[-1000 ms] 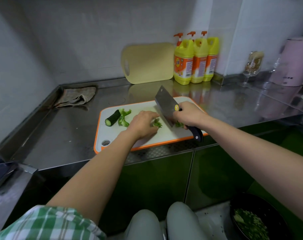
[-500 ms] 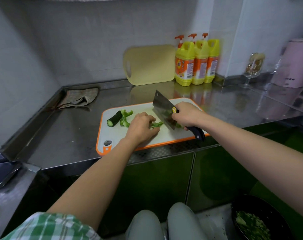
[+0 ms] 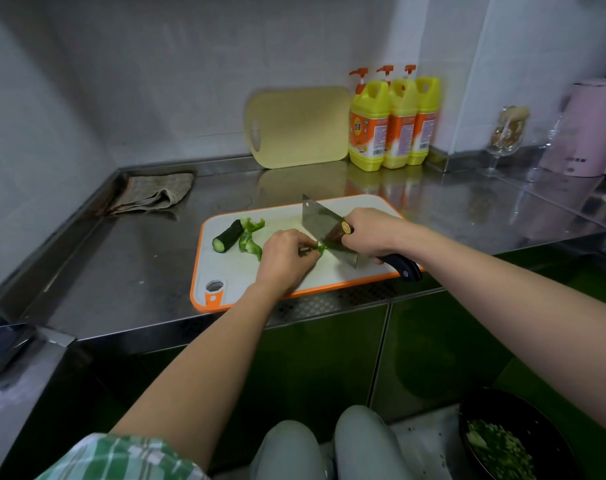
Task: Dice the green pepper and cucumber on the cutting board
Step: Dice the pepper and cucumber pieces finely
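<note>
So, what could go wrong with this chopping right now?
The left hand pins a small pepper piece right beside the blade of the knife, which the right hand grips; a slip could nick a fingertip. The cutting board lies near the front edge of the counter, so hard chops might shift it toward the drop.

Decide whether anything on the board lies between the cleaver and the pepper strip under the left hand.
Nothing visible does. The cleaver, gripped by the right hand, is right at the pepper strip held by the left hand. The cucumber piece and spare pepper pieces lie further left on the cutting board.
</note>
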A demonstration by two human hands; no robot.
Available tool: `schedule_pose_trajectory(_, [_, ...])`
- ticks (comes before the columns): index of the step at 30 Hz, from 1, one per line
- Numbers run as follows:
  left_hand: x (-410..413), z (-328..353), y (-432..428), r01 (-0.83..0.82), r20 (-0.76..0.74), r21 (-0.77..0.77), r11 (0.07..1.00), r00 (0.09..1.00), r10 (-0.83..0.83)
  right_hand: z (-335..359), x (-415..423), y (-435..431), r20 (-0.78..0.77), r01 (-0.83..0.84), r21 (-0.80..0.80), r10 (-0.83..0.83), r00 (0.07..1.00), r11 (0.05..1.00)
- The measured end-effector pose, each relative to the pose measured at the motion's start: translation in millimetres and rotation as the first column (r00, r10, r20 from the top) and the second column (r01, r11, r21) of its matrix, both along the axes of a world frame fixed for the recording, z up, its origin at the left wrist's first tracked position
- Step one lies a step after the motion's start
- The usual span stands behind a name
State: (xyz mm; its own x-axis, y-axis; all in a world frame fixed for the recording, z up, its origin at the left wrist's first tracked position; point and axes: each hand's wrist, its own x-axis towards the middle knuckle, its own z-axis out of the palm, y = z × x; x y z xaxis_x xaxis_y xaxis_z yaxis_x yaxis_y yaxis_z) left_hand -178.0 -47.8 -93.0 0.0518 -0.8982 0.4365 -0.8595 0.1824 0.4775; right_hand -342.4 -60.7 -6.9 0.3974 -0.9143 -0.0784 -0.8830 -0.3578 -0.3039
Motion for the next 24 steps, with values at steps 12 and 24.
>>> schedule_pose_trajectory(12, [2, -1, 0, 0.032, 0.011, -0.006, 0.999, 0.999, -0.032, -21, 8, -12, 0.155, 0.090, -0.129, -0.069, 0.985, 0.988])
schedule_pose_trajectory(24, [2, -1, 1, 0.039, 0.016, -0.021, 0.999, 0.999, -0.039, -2, 12, 4, -0.017, 0.026, 0.015, -0.026, 1.000, 1.000])
